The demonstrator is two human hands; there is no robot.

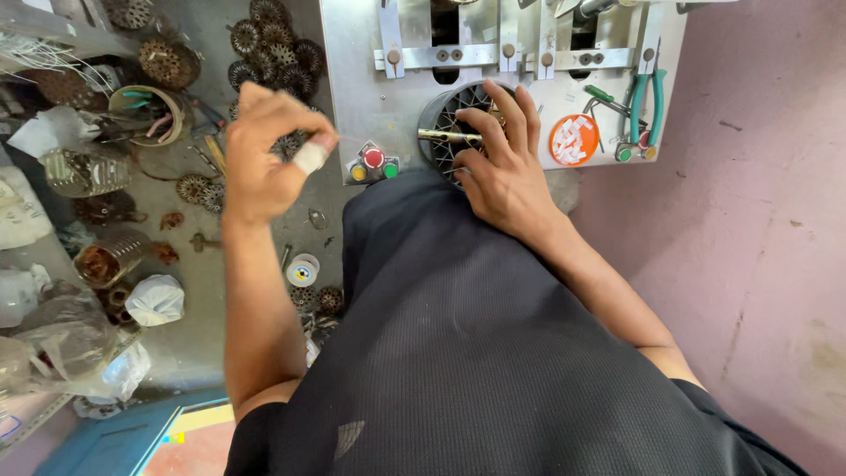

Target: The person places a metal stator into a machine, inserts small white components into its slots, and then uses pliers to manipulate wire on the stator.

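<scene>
We look down over a dark shirt (493, 353) at a metal machine plate (361, 79) w/ a round opening. Our right hand (504, 172) lies on a dark slotted stator core (445, 119) seated in that opening, at the plate's near edge. Fingers spread, tips curled over the core's upper rim, thumb down by the lower edge: the hand braces the core flat rather than gripping it, prob. so it can't turn. A brass-coloured rod (448, 136) runs across the core's face, just beside the index finger; whether the finger touches it, we can't tell.

Our left hand (264, 150) hangs in the air over the plate's left edge, apart from everything. Fingers pressed together, bunched toward the thumb; a white tape wrap (310, 158) covers one fingertip, likely as protection against sharp edges. Whether it pinches sth tiny, we can't tell.

Just right of that hand sit three buttons, yellow, red and green (374, 163), close to both hands, so within easy reach. Farther right on the plate: an orange lid w/ white slips (574, 139) and green-handled pliers (649, 106), parked on the right-hand side.

On the grey bench (203, 264) to the left lie more toothed cores (273, 48), a small white spool (303, 270), clear plastic bags (70, 344) and a roll w/ bits inside (148, 113).
</scene>
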